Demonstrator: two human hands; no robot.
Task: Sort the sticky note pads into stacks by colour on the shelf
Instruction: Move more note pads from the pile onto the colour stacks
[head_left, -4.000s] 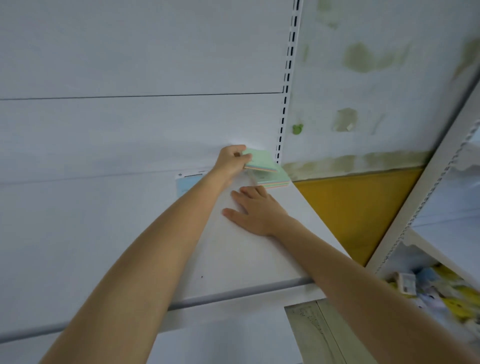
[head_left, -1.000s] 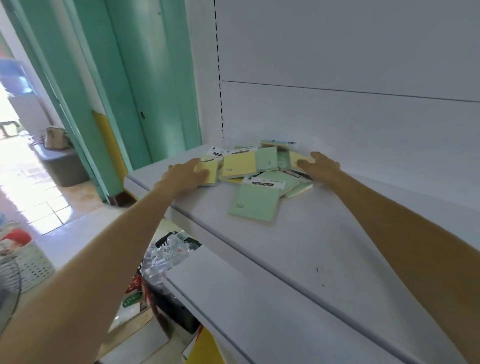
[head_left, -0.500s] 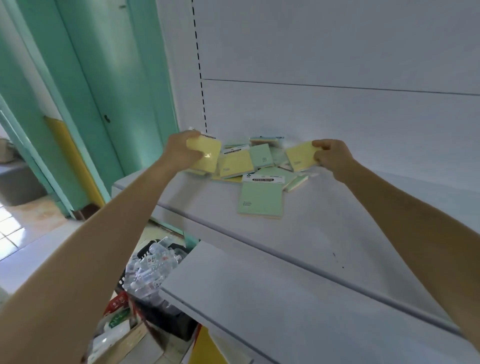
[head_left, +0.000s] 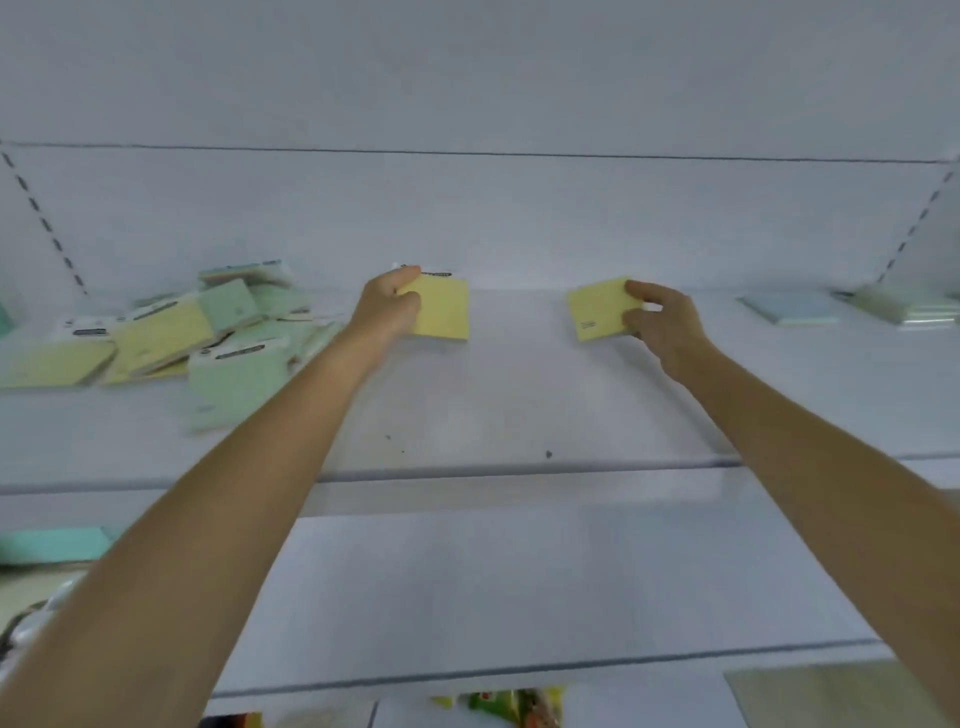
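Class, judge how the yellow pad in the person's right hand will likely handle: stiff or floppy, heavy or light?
The yellow pad is probably stiff: it looks flat though the right hand pinches only one edge. Likely light, since that pinch alone holds it.

White back panel (head_left: 467, 78), slotted uprights (head_left: 47, 223) (one each side), white shelf (head_left: 493, 405), lower shelf (head_left: 519, 582) beneath, soft even light

A white back panel (head_left: 478, 218), crossed by a thin horizontal seam, stood between a left slotted upright (head_left: 44, 223) and a right slotted upright (head_left: 914, 228), while a lower shelf board (head_left: 519, 582) lay beneath, with blurred colourful packets (head_left: 514, 704) under its front edge.
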